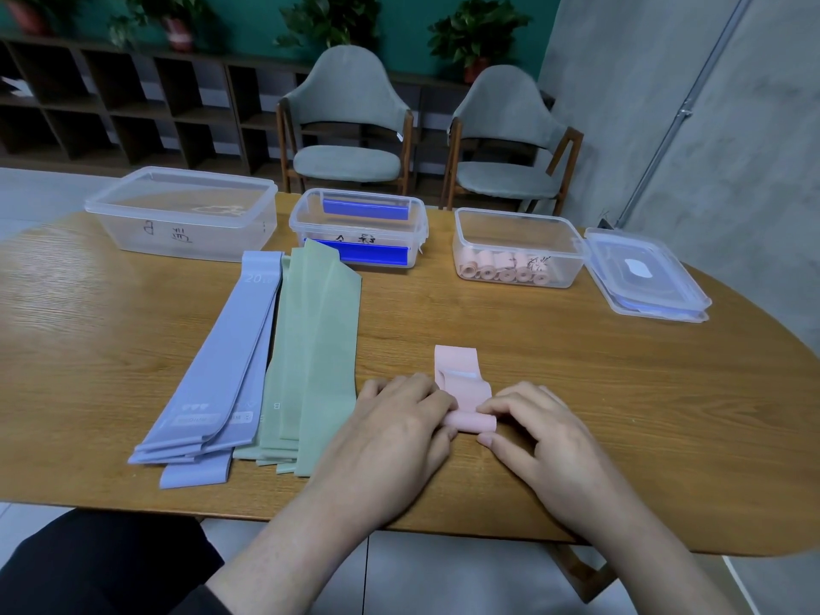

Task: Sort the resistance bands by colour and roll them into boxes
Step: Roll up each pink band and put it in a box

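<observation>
A pink resistance band (461,379) lies near the table's front edge, its near end wound into a small roll. My left hand (390,432) pinches the roll's left end and my right hand (541,432) pinches its right end. To the left lie a pile of lilac bands (222,370) and a pile of green bands (313,348), all flat. At the back stand three clear boxes: a lidded one (182,215) on the left, a middle one (359,228) with blue clips, and an open right one (519,246) holding several rolled pink bands.
A clear lid (648,277) lies to the right of the pink box. Two grey chairs (350,122) stand behind the wooden table (577,370), with dark shelving and potted plants along the back wall.
</observation>
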A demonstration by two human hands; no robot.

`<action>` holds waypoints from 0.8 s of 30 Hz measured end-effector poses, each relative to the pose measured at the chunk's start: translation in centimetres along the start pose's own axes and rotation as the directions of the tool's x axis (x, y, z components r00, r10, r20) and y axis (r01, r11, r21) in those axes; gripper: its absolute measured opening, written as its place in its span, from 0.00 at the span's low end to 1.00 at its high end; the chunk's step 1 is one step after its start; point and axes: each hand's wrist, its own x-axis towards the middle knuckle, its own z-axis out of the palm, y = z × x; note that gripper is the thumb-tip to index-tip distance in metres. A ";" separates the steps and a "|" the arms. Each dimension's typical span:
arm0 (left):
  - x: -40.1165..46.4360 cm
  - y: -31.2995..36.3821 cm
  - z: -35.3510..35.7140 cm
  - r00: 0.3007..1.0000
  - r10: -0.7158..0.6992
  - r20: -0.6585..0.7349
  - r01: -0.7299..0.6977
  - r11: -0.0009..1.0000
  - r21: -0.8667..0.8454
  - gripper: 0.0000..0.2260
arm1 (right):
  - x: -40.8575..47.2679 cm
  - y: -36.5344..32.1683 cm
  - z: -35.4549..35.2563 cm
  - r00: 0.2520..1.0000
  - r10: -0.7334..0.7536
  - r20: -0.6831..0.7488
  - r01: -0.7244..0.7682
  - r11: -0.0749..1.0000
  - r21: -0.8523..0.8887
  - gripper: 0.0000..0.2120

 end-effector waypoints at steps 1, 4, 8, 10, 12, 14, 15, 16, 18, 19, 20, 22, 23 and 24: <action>0.0 0.0 0.0 1.000 -0.001 -0.003 0.001 1.000 -0.006 0.08 | 0.0 0.0 0.0 1.000 -0.005 -0.002 0.005 1.000 0.001 0.08; 0.0 0.0 0.0 1.000 0.000 -0.002 0.000 1.000 -0.009 0.08 | 0.0 -0.2 0.0 1.000 -0.015 -0.002 0.015 1.000 0.012 0.08; 0.0 -0.1 0.0 1.000 -0.002 -0.003 0.002 1.000 0.004 0.08 | 0.1 -0.2 0.0 1.000 -0.005 0.011 0.005 1.000 0.007 0.12; 0.0 -0.1 0.1 1.000 -0.001 0.004 0.001 1.000 0.004 0.08 | 0.0 -0.1 0.0 1.000 0.006 0.008 -0.006 1.000 0.010 0.11; 0.0 -0.1 0.0 1.000 0.001 0.012 -0.001 1.000 0.002 0.08 | 0.0 -0.1 0.0 1.000 0.011 0.008 -0.011 1.000 0.013 0.09; 0.0 0.0 0.0 1.000 -0.002 0.012 0.002 1.000 -0.003 0.09 | 0.0 -0.1 0.0 1.000 0.001 0.003 -0.001 1.000 0.010 0.07; -0.1 -0.1 0.0 1.000 -0.004 0.010 0.004 1.000 -0.008 0.09 | 0.0 -0.1 0.0 1.000 -0.003 -0.001 0.003 1.000 0.010 0.07; -0.1 -0.1 0.0 1.000 -0.005 0.009 0.005 1.000 -0.012 0.09 | -0.1 -0.2 0.0 1.000 -0.005 -0.002 0.005 1.000 0.013 0.07; -0.1 -0.1 0.0 1.000 -0.005 0.004 0.005 1.000 -0.016 0.08 | -0.1 -0.3 -0.1 1.000 -0.005 0.005 0.005 1.000 0.022 0.10; -0.1 -0.1 0.0 1.000 -0.005 0.003 0.005 1.000 -0.016 0.08 | -0.1 -0.3 -0.1 1.000 -0.006 0.008 0.005 1.000 0.025 0.11; -0.1 -0.1 0.1 1.000 -0.006 0.003 0.006 1.000 -0.014 0.08 | -0.1 -0.3 -0.1 1.000 -0.004 0.010 0.004 1.000 0.025 0.12; -0.1 -0.1 0.1 1.000 -0.006 0.004 0.006 1.000 -0.007 0.08 | -0.1 -0.2 0.0 1.000 0.000 0.010 0.000 1.000 0.019 0.10; -0.1 -0.1 0.1 1.000 -0.006 0.004 0.006 1.000 -0.004 0.08 | -0.1 -0.1 0.0 1.000 -0.001 0.010 0.000 1.000 0.016 0.09; -0.1 -0.1 0.1 1.000 -0.005 0.004 0.005 1.000 -0.003 0.08 | -0.1 0.0 0.0 1.000 -0.001 0.012 0.001 1.000 0.015 0.09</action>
